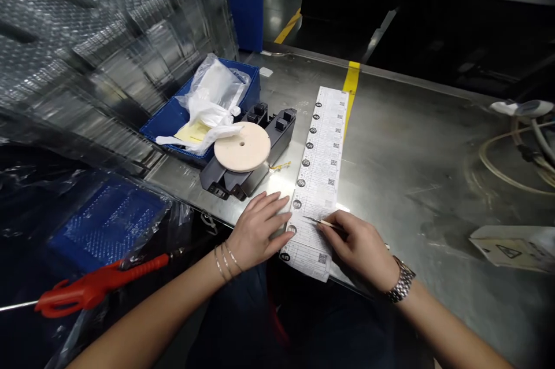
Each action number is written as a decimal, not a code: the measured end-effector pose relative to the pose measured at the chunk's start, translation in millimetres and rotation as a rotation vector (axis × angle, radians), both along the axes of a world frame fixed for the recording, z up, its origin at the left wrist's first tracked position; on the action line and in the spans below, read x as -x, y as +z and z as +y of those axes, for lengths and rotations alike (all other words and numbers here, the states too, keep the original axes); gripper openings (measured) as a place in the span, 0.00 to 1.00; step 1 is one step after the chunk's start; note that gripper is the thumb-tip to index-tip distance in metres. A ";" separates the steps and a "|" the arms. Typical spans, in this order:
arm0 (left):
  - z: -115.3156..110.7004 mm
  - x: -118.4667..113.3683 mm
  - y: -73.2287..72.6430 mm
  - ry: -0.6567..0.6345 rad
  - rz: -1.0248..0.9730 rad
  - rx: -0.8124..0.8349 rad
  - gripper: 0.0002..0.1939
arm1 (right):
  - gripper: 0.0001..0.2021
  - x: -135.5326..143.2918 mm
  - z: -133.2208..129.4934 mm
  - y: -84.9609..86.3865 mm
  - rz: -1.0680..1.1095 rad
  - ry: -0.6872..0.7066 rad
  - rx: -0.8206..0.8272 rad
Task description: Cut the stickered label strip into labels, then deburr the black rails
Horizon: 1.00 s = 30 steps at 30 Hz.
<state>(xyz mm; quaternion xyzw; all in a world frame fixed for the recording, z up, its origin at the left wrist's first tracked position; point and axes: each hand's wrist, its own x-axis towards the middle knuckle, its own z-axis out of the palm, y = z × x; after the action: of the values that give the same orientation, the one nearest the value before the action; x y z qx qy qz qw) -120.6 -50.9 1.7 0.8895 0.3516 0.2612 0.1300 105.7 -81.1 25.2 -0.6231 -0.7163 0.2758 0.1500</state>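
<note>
Right hand [363, 248] pinching a pen [324, 222], tip at a long white paper strip [319, 169], left hand [258, 232] by its edge, fingers [278, 222] spread a bit, shiny metal table [403, 155] below

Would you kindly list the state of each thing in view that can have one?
Label strip: laid out lengthwise.
Pen: held, tip toward the strip.
Left hand: open, at the strip's left edge.
Right hand: closed around the pen.
Blue box: open-topped, holding clear plastic.
Pale disc: lying on dark parts.
Red tool: not held.
Watch: worn on the right wrist.
</note>
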 end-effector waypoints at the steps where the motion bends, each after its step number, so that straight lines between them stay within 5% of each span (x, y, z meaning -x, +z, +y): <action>1: 4.4 -2.7 -1.7 0.027 -0.003 -0.007 0.15 | 0.12 2.2 0.1 -1.0 -0.049 0.014 -0.020; 10: 15.9 -11.5 -9.4 0.068 0.044 -0.005 0.15 | 0.12 18.1 9.0 1.4 -0.309 0.157 -0.275; 19: 16.4 -10.2 -8.9 0.067 0.043 0.000 0.15 | 0.12 21.8 11.4 -2.9 -0.406 0.195 -0.326; 30: 16.2 -9.8 -10.8 0.072 0.046 -0.026 0.15 | 0.14 -22.4 -4.9 -1.1 -0.430 0.193 -0.283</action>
<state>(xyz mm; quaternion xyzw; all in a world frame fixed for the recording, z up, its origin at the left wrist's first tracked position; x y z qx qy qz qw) -110.8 -34.7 -9.1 0.8836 0.3828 0.2500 0.1007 128.1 -86.0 24.2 -0.5690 -0.8193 0.0472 0.0532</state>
